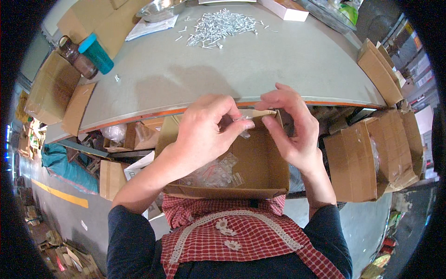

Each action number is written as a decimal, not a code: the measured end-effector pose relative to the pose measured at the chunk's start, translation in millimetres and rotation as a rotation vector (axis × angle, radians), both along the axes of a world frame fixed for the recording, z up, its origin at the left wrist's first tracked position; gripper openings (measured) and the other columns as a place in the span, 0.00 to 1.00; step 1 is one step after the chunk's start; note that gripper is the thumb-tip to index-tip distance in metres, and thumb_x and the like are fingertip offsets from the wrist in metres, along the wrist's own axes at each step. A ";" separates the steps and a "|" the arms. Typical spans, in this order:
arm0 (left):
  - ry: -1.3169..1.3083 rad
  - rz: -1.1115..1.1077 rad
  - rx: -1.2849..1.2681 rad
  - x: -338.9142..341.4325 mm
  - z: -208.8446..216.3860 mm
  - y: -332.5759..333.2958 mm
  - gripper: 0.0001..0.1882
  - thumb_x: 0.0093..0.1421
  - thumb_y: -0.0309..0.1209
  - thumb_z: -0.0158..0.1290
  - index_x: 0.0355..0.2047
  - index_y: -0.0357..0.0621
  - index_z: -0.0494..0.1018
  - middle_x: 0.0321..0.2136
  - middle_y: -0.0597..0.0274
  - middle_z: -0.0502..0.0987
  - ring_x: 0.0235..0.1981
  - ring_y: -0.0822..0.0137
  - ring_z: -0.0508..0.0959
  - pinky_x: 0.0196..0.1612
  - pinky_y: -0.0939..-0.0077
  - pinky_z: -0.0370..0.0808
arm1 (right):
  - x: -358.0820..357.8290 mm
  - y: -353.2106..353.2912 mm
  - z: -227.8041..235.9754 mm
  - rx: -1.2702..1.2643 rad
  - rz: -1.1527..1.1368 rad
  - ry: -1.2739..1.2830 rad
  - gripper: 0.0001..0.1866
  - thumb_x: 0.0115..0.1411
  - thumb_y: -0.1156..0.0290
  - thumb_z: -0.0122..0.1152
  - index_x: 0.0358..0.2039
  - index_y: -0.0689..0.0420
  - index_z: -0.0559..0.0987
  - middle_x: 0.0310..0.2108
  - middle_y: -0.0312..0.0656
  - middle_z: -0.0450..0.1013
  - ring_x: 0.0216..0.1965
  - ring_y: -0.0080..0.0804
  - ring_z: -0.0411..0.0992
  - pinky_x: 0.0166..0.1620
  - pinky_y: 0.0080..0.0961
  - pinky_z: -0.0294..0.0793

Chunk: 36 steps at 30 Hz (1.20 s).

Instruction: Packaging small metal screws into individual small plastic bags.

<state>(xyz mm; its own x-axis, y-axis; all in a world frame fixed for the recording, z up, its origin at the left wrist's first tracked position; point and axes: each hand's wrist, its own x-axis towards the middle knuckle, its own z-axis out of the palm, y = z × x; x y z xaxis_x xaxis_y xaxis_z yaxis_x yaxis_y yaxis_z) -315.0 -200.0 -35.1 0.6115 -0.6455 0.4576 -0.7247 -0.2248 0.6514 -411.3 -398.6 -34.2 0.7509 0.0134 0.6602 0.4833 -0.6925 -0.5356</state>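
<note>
Above an open cardboard box (265, 160) at my lap, my left hand (206, 123) is closed in a pinch on a small clear plastic bag (245, 134). What the bag contains is too small to make out. My right hand (297, 128) hovers just to the right of it, thumb and fingers apart and nothing between them. Several small clear bags (213, 173) with little parts inside lie in the box's left part. On the grey table (195, 86) ahead, a loose pile of silvery screws or nails (220, 27) is spread near the far side.
A teal cup (96, 53) and a brown bottle (76, 58) stand at the table's left, beside cardboard boxes (53, 88). A metal bowl (160, 10) and a white box (284, 10) sit at the back. More cartons (353, 160) stand to my right. The table's orange edge (334, 103) runs just beyond my hands.
</note>
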 end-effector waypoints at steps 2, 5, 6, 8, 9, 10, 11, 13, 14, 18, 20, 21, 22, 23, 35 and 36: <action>0.027 -0.053 -0.002 2.2 -5.8 0.2 0.12 0.55 0.31 0.68 0.29 0.39 0.75 0.25 0.57 0.78 0.25 0.66 0.78 0.29 0.71 0.73 | 4.1 3.8 6.6 -0.082 0.051 -0.035 0.18 0.50 0.84 0.65 0.43 0.58 0.79 0.41 0.39 0.78 0.52 0.43 0.74 0.63 0.54 0.64; 0.143 -0.160 -0.036 1.0 -4.1 -3.1 0.13 0.57 0.35 0.67 0.31 0.40 0.77 0.27 0.58 0.80 0.25 0.66 0.79 0.28 0.71 0.73 | 2.9 -2.0 12.3 -0.222 0.109 -0.065 0.17 0.49 0.83 0.66 0.41 0.56 0.79 0.39 0.37 0.78 0.54 0.43 0.72 0.64 0.57 0.62; 0.230 -0.195 -0.060 0.9 -3.3 -2.2 0.13 0.58 0.36 0.67 0.33 0.40 0.78 0.29 0.60 0.81 0.26 0.70 0.80 0.29 0.72 0.74 | 3.2 -3.8 12.6 -0.269 0.135 -0.065 0.17 0.48 0.82 0.67 0.40 0.55 0.80 0.39 0.36 0.78 0.55 0.43 0.71 0.64 0.57 0.62; 0.354 -0.233 -0.057 5.4 -5.6 -0.5 0.13 0.59 0.34 0.66 0.38 0.38 0.79 0.31 0.63 0.82 0.30 0.72 0.79 0.34 0.76 0.74 | 2.9 -6.1 16.6 -0.251 0.114 -0.018 0.15 0.49 0.81 0.68 0.38 0.55 0.80 0.39 0.36 0.78 0.56 0.44 0.70 0.64 0.55 0.62; 0.480 -0.271 -0.054 7.8 -6.3 0.2 0.14 0.60 0.32 0.65 0.42 0.37 0.79 0.33 0.65 0.82 0.33 0.75 0.78 0.39 0.79 0.75 | 3.3 -6.4 17.5 -0.233 0.093 0.031 0.14 0.49 0.80 0.69 0.37 0.54 0.80 0.38 0.35 0.78 0.56 0.44 0.70 0.64 0.54 0.62; 0.479 -0.267 -0.055 9.4 -5.8 -0.3 0.14 0.60 0.32 0.65 0.42 0.37 0.79 0.33 0.65 0.82 0.33 0.75 0.78 0.39 0.79 0.75 | 5.2 -6.7 14.8 -0.233 0.096 0.029 0.14 0.49 0.80 0.69 0.37 0.54 0.80 0.38 0.35 0.78 0.56 0.44 0.70 0.64 0.54 0.62; 0.621 -0.280 -0.135 10.8 -4.9 -1.8 0.16 0.63 0.33 0.62 0.46 0.36 0.77 0.34 0.64 0.82 0.34 0.74 0.79 0.40 0.78 0.76 | 8.1 -7.3 9.1 -0.098 0.093 0.062 0.12 0.50 0.81 0.69 0.35 0.55 0.80 0.37 0.34 0.78 0.59 0.44 0.68 0.65 0.50 0.61; 0.949 -0.262 -0.291 9.0 -4.7 -8.9 0.18 0.69 0.36 0.55 0.52 0.36 0.74 0.36 0.62 0.81 0.33 0.71 0.79 0.39 0.77 0.76 | 13.1 -10.9 -0.2 0.103 0.080 0.104 0.08 0.53 0.79 0.71 0.32 0.56 0.81 0.37 0.34 0.78 0.64 0.42 0.63 0.66 0.43 0.59; 0.947 -0.264 -0.296 12.4 -3.4 -9.1 0.18 0.69 0.36 0.55 0.52 0.36 0.74 0.36 0.62 0.81 0.33 0.71 0.79 0.39 0.77 0.76 | 15.4 -12.6 -4.1 0.098 0.081 0.103 0.08 0.53 0.79 0.71 0.32 0.56 0.81 0.37 0.34 0.78 0.64 0.42 0.63 0.66 0.43 0.59; 1.273 -0.328 -0.351 35.6 -6.8 -5.9 0.12 0.66 0.34 0.58 0.46 0.41 0.76 0.30 0.64 0.80 0.30 0.72 0.78 0.31 0.80 0.72 | 24.3 -12.6 -14.0 0.271 0.012 0.100 0.06 0.54 0.77 0.71 0.31 0.56 0.81 0.39 0.36 0.80 0.68 0.44 0.60 0.68 0.47 0.53; 1.130 -0.169 -0.341 39.8 -5.9 -10.0 0.11 0.64 0.30 0.59 0.44 0.41 0.75 0.28 0.65 0.78 0.28 0.74 0.77 0.30 0.81 0.70 | 30.3 -12.4 -14.1 0.335 -0.017 0.091 0.05 0.54 0.75 0.71 0.31 0.55 0.82 0.41 0.35 0.82 0.68 0.46 0.60 0.70 0.51 0.51; 1.129 -0.167 -0.348 43.6 -7.4 -11.3 0.11 0.64 0.30 0.59 0.44 0.41 0.75 0.28 0.65 0.78 0.28 0.74 0.77 0.30 0.81 0.70 | 33.6 -12.7 -12.8 0.254 -0.067 0.070 0.05 0.55 0.74 0.71 0.32 0.54 0.82 0.41 0.34 0.82 0.69 0.46 0.58 0.70 0.53 0.47; 1.033 -0.138 -0.389 49.2 -10.8 -13.2 0.12 0.61 0.29 0.61 0.43 0.41 0.75 0.28 0.64 0.78 0.29 0.71 0.78 0.32 0.78 0.72 | 37.9 -13.1 -11.5 0.173 -0.115 0.049 0.05 0.55 0.74 0.71 0.32 0.54 0.82 0.42 0.34 0.82 0.70 0.46 0.57 0.71 0.56 0.43; 0.935 -0.107 -0.430 55.9 -14.7 -15.4 0.13 0.58 0.27 0.62 0.42 0.42 0.75 0.29 0.63 0.78 0.30 0.68 0.78 0.34 0.74 0.73 | 45.1 -14.1 -11.3 0.167 -0.109 0.049 0.05 0.55 0.74 0.71 0.32 0.54 0.82 0.42 0.34 0.82 0.70 0.46 0.57 0.71 0.56 0.43; 0.348 0.164 -0.076 117.3 -28.8 -46.2 0.26 0.61 0.51 0.60 0.26 0.36 0.75 0.22 0.45 0.78 0.26 0.48 0.81 0.31 0.58 0.74 | 193.0 -22.1 13.2 -0.076 -0.030 0.197 0.07 0.58 0.68 0.66 0.35 0.56 0.84 0.36 0.41 0.81 0.44 0.39 0.79 0.53 0.37 0.74; 0.353 0.170 -0.084 119.5 -33.6 -44.2 0.26 0.61 0.51 0.60 0.26 0.36 0.75 0.22 0.45 0.78 0.26 0.48 0.81 0.31 0.58 0.74 | 210.8 -25.5 18.4 -0.102 -0.099 0.397 0.11 0.60 0.65 0.65 0.37 0.59 0.84 0.36 0.43 0.81 0.42 0.38 0.79 0.50 0.34 0.76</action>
